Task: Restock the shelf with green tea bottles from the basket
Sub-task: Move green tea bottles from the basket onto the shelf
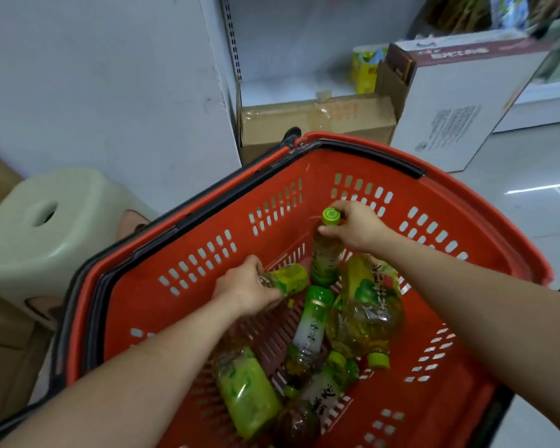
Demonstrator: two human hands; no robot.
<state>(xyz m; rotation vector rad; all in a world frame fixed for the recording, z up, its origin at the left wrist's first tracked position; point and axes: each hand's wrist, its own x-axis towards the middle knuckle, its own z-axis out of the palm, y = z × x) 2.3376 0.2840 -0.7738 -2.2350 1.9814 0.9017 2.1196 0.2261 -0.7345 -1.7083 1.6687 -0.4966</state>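
Hands in a red basket [466, 195] of green tea bottles [311, 324], low shelf [288, 87] at the upper middle of the frame.
Left hand [246, 287] curls round one end of a small bottle [290, 279] lying on its side; right hand [356, 226], just above and right of it, pinches the green cap of an upright bottle [325, 257]. More bottles lie loose on the basket floor, among them a large bottle [366, 315] with its cap toward the lower frame. Labels are green and yellow with Chinese characters, too blurred for me to read. Red scrawl on the cardboard box [317, 119] behind the basket is illegible too.
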